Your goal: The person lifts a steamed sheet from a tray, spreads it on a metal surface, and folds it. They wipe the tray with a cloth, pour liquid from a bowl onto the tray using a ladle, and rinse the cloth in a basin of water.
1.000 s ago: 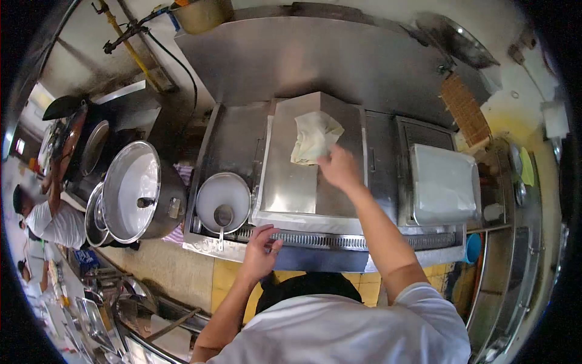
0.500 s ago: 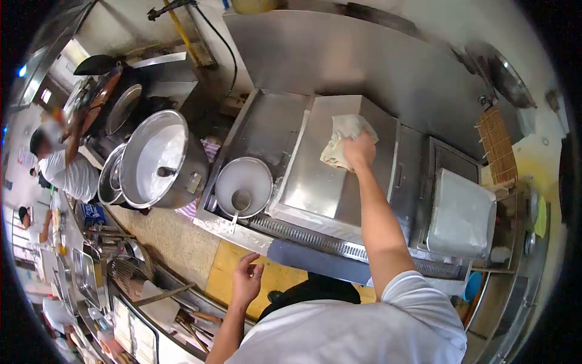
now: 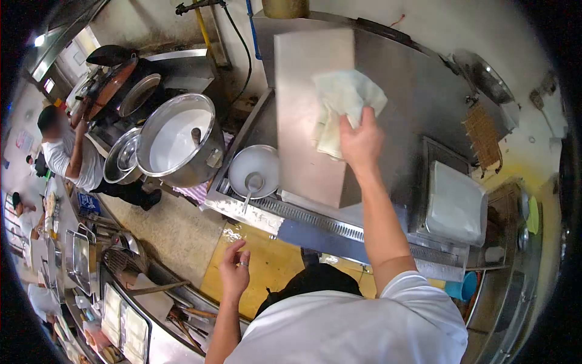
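My right hand [image 3: 362, 142] grips a pale, damp-looking cloth [image 3: 348, 100] against a large stainless-steel cover [image 3: 306, 115] on the steel counter. The cover looks tipped up, its broad flat face toward the left; whether a handle lies under the cloth is hidden. My left hand [image 3: 235, 270], wearing a ring, hovers over the floor in front of the counter, empty, with its fingers loosely bent and apart. Left of the cover sits a bowl of whitish liquid [image 3: 267, 159] with a ladle [image 3: 253, 182] in it.
A big steel pot [image 3: 180, 136] of white liquid stands at the left. On the right lies a white-covered tray [image 3: 456, 203]. A bamboo mat [image 3: 483, 141] hangs on the wall. A co-worker [image 3: 63, 148] stands at the far left, near woks. Trays and utensils line the lower-left counter.
The steel cover has risen and shifted from lying flat on the counter, with my right hand and the cloth on it. My left hand has moved slightly left, and the view has shifted.
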Motion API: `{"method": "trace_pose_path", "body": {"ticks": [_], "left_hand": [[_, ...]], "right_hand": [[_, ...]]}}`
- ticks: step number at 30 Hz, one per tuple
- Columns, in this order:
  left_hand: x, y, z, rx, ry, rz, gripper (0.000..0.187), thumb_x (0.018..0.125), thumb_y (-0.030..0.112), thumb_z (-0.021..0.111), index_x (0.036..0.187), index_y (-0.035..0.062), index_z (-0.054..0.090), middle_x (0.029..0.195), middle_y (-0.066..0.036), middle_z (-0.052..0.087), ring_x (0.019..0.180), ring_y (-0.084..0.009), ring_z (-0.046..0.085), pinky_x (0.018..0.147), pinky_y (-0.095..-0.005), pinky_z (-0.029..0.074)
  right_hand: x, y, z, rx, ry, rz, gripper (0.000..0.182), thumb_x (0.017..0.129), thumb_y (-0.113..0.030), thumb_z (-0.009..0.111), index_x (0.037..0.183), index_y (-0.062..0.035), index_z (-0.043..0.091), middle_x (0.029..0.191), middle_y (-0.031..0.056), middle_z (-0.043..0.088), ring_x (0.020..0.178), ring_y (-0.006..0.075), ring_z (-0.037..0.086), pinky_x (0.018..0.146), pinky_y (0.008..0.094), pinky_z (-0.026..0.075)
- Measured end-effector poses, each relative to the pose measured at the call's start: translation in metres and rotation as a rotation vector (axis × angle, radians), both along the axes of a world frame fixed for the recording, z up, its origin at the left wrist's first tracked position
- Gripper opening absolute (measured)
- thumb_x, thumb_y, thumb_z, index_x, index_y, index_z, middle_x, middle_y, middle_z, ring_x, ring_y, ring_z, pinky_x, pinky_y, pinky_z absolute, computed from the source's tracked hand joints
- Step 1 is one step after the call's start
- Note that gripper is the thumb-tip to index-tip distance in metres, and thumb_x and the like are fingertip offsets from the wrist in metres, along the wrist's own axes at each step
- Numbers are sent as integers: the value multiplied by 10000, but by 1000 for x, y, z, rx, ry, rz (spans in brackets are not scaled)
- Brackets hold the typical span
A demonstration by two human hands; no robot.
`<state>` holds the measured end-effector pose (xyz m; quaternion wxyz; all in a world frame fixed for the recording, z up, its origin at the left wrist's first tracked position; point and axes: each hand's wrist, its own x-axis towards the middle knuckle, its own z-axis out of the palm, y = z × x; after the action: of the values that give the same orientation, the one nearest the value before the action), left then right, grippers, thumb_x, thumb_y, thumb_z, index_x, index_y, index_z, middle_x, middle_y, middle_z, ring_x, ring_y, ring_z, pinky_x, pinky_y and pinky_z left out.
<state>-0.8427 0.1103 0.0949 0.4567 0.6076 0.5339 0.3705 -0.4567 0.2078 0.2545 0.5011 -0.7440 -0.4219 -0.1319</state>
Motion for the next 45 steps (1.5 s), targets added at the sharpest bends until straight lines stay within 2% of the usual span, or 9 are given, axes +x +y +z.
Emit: {"method": "trace_pose_path", "body": {"ticks": [5, 8, 13, 17, 20, 26, 33, 36, 45], "left_hand": [[-45, -32, 26, 37, -102, 113, 256, 994, -2, 619, 1247, 7, 652, 1090, -55, 685, 895, -109, 629, 807, -260, 512], [-77, -61, 51, 81, -158, 193, 256, 997, -21, 603, 1245, 11, 656, 1117, -62, 683, 921, -119, 640, 809, -260, 515], [-142, -133, 89, 235, -200, 390, 230, 1002, -57, 556, 1217, -35, 635, 1327, -134, 616, 1037, -169, 664, 949, -321, 564], [-198, -208, 95, 339, -290, 598, 207, 978, -52, 593, 1174, -36, 654, 1323, -148, 615, 1040, -180, 664, 902, -320, 563], [-230, -263, 102, 324, -189, 797, 194, 974, -46, 592, 1156, -36, 661, 1315, -146, 618, 1033, -186, 665, 898, -319, 558], [-264, -351, 79, 346, -149, 1099, 225, 976, -17, 601, 1189, -11, 671, 1152, -90, 669, 940, -154, 680, 845, -290, 541], [-248, -386, 58, 274, -153, 1497, 226, 965, -51, 605, 1176, -13, 675, 1215, -91, 649, 962, -160, 684, 861, -285, 552], [-247, -407, 44, 325, -168, 1675, 201, 951, -31, 631, 1138, -9, 701, 1196, -95, 668, 916, -123, 661, 791, -265, 540], [-207, -433, 34, 217, -132, 2124, 239, 971, -37, 605, 1197, -2, 673, 1188, -85, 650, 932, -159, 689, 839, -287, 555]], "right_hand": [[-89, -21, 41, 247, -160, 262, 312, 824, -213, 780, 969, -22, 581, 863, 227, 669, 809, 455, 673, 674, 511, 530], [-153, -33, 58, 368, -160, 442, 306, 806, -192, 804, 936, -25, 583, 843, 205, 659, 775, 446, 666, 662, 488, 525], [-266, -64, 64, 398, -253, 814, 307, 775, -177, 814, 901, -45, 567, 789, 167, 626, 733, 399, 655, 635, 471, 513], [-365, -93, 55, 447, -308, 1085, 310, 726, -185, 782, 882, -74, 538, 792, 121, 599, 749, 361, 652, 632, 457, 520], [-436, -115, 42, 456, -348, 1295, 326, 739, -210, 797, 894, -58, 554, 779, 134, 586, 700, 372, 632, 615, 449, 502], [-564, -166, -2, 385, -450, 1641, 259, 710, -159, 767, 879, -70, 592, 781, 116, 607, 684, 341, 644, 609, 450, 519], [-669, -202, -52, 225, -446, 2147, 233, 724, -117, 760, 885, -64, 601, 819, 160, 631, 717, 407, 637, 641, 475, 522], [-714, -229, -84, 140, -423, 2309, 238, 762, -147, 782, 896, -57, 606, 821, 180, 638, 768, 425, 643, 664, 484, 518], [-833, -294, -154, -317, -698, 2508, 248, 846, -219, 697, 965, -24, 602, 905, 242, 692, 866, 460, 672, 767, 549, 528]]}}
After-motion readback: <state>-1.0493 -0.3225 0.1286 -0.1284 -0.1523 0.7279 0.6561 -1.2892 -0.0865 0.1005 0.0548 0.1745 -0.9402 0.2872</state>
